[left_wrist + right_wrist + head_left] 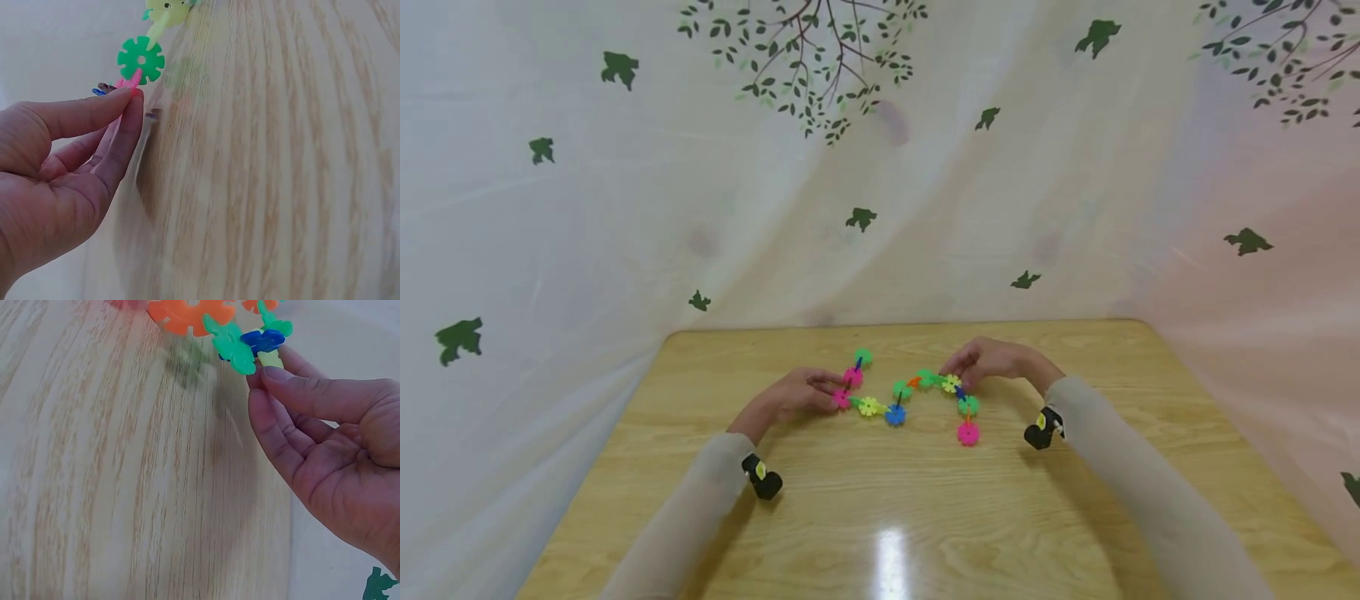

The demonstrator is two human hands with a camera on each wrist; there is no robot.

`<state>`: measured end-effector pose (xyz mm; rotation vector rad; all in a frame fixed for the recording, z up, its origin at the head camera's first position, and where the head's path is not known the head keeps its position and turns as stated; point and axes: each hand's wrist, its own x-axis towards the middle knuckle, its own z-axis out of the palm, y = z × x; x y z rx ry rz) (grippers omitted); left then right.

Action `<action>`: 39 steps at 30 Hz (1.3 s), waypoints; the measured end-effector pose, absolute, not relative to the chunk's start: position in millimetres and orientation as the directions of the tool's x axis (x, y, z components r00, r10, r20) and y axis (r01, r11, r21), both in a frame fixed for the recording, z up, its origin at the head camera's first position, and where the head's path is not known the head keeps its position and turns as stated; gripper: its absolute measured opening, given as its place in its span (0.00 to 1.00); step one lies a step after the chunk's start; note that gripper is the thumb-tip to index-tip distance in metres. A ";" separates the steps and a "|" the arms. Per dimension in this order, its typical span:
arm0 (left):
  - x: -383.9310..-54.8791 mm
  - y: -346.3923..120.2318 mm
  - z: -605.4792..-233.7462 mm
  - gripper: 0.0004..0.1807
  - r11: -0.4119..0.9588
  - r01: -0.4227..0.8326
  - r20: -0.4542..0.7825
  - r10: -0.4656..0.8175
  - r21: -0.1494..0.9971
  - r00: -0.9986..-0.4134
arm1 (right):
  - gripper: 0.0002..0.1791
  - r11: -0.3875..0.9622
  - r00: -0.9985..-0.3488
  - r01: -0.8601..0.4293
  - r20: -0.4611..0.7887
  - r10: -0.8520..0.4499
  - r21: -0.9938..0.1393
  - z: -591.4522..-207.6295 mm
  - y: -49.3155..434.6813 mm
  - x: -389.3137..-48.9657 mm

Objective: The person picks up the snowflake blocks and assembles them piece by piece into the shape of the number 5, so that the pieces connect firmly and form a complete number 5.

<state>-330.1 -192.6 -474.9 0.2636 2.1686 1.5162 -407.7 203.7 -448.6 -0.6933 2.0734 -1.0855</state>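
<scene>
A winding chain of interlocking snowflake discs stretches between the two hands, with a blue disc (895, 415) near its middle. With thumb and fingertips my left hand (801, 393) pinches a pink disc (841, 400); in the left wrist view a green disc (129, 61) slots into it. My right hand (996, 360) pinches a yellow disc (951, 384) towards the other end, beside a dark blue disc (262, 341). Past the left fingers the chain runs up to a green disc (863, 357). Below the right hand it ends in a pink disc (968, 434).
The chain lies across the middle of a light wood-grain table (880, 483). Behind the table hangs a pale curtain (760, 208) printed with leaves and birds. Each sleeve carries a small black wrist camera, such as the left one (763, 478).
</scene>
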 end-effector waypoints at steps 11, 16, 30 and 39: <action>-334.2 -185.2 -476.7 0.28 0.291 -0.085 -0.202 0.400 0.953 -0.894 | 0.23 0.461 -0.627 -0.191 -0.254 -0.736 -0.867 -447.6 211.7 -399.5; -336.5 -182.8 -477.7 0.26 0.285 -0.085 -0.190 0.361 0.955 -0.913 | 0.23 0.461 -0.646 -0.183 -0.248 -0.722 -0.868 -444.8 212.7 -392.6; -351.2 -175.5 -481.5 0.24 0.029 -0.161 -0.163 0.217 0.987 -0.962 | 0.20 0.436 -0.723 -0.218 -0.155 -0.673 -0.873 -452.3 207.8 -364.7; -358.7 -169.4 -479.3 0.25 -0.010 -0.170 -0.163 0.221 0.985 -0.962 | 0.17 0.418 -0.734 -0.309 -0.065 -0.676 -0.854 -458.4 201.1 -343.1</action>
